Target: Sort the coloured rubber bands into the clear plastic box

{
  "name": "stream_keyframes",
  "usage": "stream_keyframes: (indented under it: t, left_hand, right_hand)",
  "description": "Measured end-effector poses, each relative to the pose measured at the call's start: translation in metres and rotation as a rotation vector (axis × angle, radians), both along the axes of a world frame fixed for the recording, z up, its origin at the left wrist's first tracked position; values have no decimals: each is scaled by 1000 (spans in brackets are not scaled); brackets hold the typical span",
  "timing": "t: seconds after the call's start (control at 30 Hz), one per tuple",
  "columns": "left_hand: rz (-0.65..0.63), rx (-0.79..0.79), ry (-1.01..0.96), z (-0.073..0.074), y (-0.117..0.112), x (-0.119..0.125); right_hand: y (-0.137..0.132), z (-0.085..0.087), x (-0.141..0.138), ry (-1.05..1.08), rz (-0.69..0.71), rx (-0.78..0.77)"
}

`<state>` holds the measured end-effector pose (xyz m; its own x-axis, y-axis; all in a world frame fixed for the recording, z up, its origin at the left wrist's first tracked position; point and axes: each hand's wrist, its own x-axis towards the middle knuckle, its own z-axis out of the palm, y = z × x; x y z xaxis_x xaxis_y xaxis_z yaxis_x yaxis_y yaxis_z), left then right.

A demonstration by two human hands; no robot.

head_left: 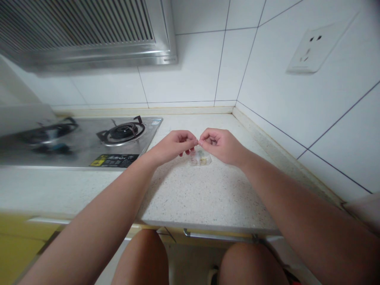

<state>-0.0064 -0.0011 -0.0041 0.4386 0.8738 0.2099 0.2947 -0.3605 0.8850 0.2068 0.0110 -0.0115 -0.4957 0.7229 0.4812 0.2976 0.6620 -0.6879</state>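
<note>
- Your left hand [178, 144] has its thumb and forefinger pinched narrow, the tips meeting those of your other hand—anything between them is too small to tell.
- Your right hand [220, 145] mirrors it, thumb and forefinger drawn together, the remaining fingers curled inward.
- The small, clear plastic box [200, 159] rests just below your meeting fingertips, nearer to you, with tiny yellowish and reddish bits showing inside.
- Beneath your fingers and the box spreads the pale, speckled stone countertop [204, 194].
- Left of your fingers sits the silver steel gas stove [151, 136] with black burners—the farther one blurred.
- Up and right of your fingers is the white rectangular wall socket [310, 49].
</note>
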Motion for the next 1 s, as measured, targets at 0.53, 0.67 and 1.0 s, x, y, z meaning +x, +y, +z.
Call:
stream_keyframes:
  t: [0.53,0.67,1.0]
  left_hand:
    - [15,-4,-47,-1,2,-1]
    - [25,4,-54,0,1,0]
    - [35,2,-51,0,0,0]
  right_hand:
    - [0,1,0,37,5,-4]
    - [0,0,0,42,-5,4]
    - [1,0,0,43,-9,7]
